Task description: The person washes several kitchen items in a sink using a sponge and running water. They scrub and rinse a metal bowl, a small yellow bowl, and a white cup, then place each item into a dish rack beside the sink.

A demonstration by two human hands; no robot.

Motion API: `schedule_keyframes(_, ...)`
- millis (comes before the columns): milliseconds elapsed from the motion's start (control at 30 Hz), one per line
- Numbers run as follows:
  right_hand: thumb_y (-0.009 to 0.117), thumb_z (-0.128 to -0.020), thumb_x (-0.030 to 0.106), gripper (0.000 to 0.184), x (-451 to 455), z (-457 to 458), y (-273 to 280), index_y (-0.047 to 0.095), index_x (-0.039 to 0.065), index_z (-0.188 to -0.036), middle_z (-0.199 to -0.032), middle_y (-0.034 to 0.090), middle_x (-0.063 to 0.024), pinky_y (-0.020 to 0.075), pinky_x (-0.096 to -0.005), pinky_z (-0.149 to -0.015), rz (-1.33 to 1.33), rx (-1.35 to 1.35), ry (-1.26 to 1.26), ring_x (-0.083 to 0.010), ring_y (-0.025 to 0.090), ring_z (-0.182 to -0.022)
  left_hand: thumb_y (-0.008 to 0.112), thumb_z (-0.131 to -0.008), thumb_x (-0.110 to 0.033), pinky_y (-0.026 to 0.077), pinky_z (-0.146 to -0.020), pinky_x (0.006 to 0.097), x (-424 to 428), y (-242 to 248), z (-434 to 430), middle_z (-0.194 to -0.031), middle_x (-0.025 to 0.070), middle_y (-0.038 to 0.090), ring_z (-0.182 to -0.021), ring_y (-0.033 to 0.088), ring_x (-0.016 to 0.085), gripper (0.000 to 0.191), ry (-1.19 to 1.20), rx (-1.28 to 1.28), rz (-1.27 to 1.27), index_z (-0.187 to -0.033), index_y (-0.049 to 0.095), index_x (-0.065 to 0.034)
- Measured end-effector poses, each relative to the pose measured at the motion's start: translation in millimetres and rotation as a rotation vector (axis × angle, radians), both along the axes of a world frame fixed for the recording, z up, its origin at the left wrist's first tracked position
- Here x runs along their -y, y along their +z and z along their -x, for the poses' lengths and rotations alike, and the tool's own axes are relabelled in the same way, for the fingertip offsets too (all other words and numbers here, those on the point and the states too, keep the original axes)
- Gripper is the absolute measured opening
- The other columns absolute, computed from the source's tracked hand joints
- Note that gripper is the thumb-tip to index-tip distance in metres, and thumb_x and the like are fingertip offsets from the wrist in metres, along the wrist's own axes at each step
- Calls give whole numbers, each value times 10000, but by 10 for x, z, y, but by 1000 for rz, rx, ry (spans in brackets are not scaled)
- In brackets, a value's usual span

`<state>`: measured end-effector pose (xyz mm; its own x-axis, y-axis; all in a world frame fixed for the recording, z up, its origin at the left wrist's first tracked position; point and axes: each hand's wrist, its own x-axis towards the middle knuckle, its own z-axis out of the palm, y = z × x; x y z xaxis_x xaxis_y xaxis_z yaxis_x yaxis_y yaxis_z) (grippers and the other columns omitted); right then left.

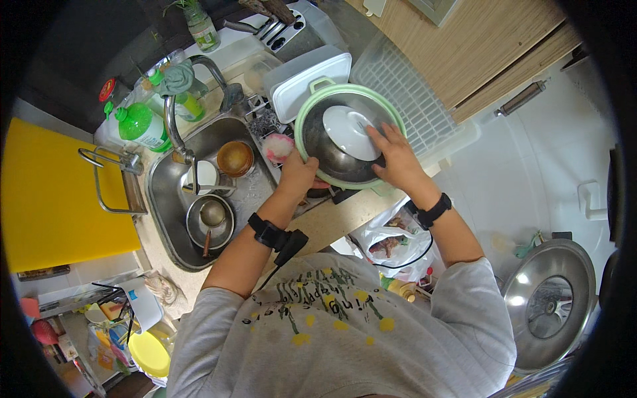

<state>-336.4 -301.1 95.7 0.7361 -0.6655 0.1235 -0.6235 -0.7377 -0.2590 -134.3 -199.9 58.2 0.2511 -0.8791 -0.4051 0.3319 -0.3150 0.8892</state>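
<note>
A green-rimmed basin [311, 94] with a metal mesh strainer [318, 119] inside it stands right of the sink. On the strainer lies a white oval dish or lid [348, 129]. My right hand [398, 161] rests over its right edge with fingers spread; whether it grips the dish is not clear. My left hand [298, 174] is closed at the basin's left rim, its fingertips partly hidden. A pink and white scrubber [277, 148] shows just beyond that hand; whether the hand holds it cannot be told.
The steel sink [164, 199] holds brown bowls [235, 158], a white bowl [205, 174] and a metal pan [226, 234] with a ladle [212, 214]. The faucet [171, 122] arches over it. A white lidded container [313, 84] and a plastic drying rack [423, 104] stand behind the basin.
</note>
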Motion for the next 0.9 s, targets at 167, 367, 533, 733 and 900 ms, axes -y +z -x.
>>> schedule_keyframes(167, 673, -668, 81, 639, -19, 47, 50, 445, 73, -1265, -1279, 416, -255, 299, -472, -1030, 60, 89, -33, -436, 351, -1225, 369, -891, -41, 594, -577, 365, 22, -68, 4, -1002, 189, 566, -723, 650, 301, 312, 27, -118, 37, -1200, 347, -5)
schedule_keyframes(367, 655, -694, 76, 577, 27, 27, 9, 474, 73, -1242, -1310, 403, -238, 316, -450, -1024, 111, 140, -94, -428, 340, -1241, 404, -857, -11, 593, -556, 428, 234, -251, 32, -1079, 197, 488, -806, 629, 332, 376, 30, 52, 195, -1220, 309, 0)
schedule_keyframes(533, 634, -702, 84, 531, 8, 66, -61, 494, 39, -1212, -1276, 415, -278, 310, -479, -1016, 146, 151, -95, -452, 354, -1216, 423, -897, -78, 587, -541, 411, 361, -610, 52, -1022, 192, 519, -742, 640, 311, 298, 53, -34, 194, -1176, 339, -16)
schedule_keyframes(733, 623, -725, 64, 529, -31, 46, -89, 485, 59, -1235, -1297, 402, -267, 319, -455, -1016, 110, 139, -108, -441, 344, -1232, 485, -914, -349, 559, -625, 355, 324, -771, -21, -911, 152, 591, -709, 639, 219, 450, 46, 339, 256, -1209, 403, -18)
schedule_keyframes(900, 597, -754, 44, 466, -227, -106, 80, 508, 45, -1212, -1318, 405, -231, 317, -440, -1017, 136, 210, -102, -399, 346, -1253, 484, -907, -398, 539, -639, 328, -167, -596, -314, -863, 179, 605, -698, 637, 238, 474, -117, -180, -46, -1181, 458, -12)
